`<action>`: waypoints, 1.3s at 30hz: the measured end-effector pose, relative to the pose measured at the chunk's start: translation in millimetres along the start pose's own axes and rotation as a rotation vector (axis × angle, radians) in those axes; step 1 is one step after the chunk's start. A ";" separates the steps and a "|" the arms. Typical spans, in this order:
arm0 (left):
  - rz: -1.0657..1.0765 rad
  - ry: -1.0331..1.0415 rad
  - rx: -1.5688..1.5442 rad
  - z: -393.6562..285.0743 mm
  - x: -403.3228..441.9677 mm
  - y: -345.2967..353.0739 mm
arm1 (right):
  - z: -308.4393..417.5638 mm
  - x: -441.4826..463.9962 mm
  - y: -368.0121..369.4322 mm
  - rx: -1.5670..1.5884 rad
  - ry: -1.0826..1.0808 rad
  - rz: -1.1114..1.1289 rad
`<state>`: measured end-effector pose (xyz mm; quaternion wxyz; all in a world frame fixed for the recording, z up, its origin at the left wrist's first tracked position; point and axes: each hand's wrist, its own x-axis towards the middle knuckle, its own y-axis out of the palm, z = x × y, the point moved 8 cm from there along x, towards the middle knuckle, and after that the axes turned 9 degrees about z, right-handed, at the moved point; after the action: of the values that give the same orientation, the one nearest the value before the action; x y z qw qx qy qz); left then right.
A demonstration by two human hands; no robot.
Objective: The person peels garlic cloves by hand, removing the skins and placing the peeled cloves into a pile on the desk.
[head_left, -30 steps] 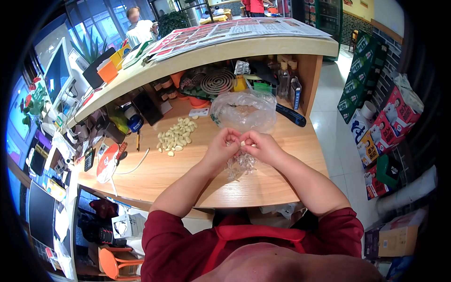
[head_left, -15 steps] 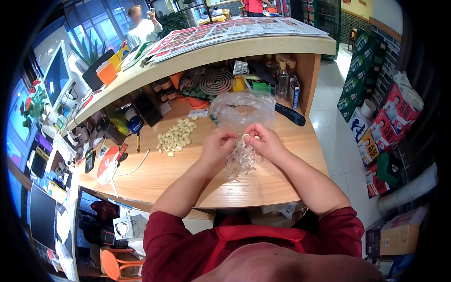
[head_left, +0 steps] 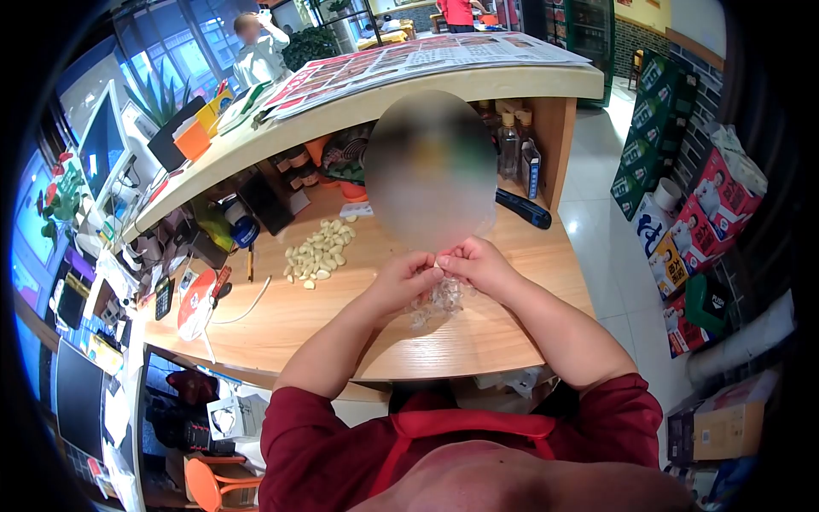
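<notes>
My left hand (head_left: 404,280) and my right hand (head_left: 478,264) meet above the wooden desk, thumbs and fingers pinched together. Between the fingertips is a small pale garlic clove (head_left: 438,264), mostly hidden by them. Right below the hands lies a loose heap of thin, papery garlic skins (head_left: 437,309). Off to the left, a pile of peeled garlic cloves (head_left: 317,252) rests on the desk. A round blurred patch beyond my hands covers most of what lies there.
A paper fan (head_left: 196,305), a white cable and a pen (head_left: 250,263) lie left on the desk (head_left: 444,354). Glass bottles (head_left: 508,141) stand under the raised shelf, near a dark blue-black tool (head_left: 524,209). Newspapers (head_left: 409,64) cover the shelf top. A person (head_left: 258,53) stands beyond.
My two hands have come together; the left fingers now touch the right ones at the clove. A blurred patch now hides the plastic bag and coil behind. The person beyond has raised an arm higher.
</notes>
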<state>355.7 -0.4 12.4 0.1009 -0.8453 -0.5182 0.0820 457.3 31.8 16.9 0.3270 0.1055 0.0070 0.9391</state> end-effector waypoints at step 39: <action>-0.306 0.200 0.264 -14.3 -4.2 -23.1 | -2.5 0.2 -4.3 0.023 0.025 -0.110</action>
<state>337.5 4.9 32.2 0.2729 -0.7401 -0.6127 0.0487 459.3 35.4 14.1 0.3767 0.0968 0.0278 0.9208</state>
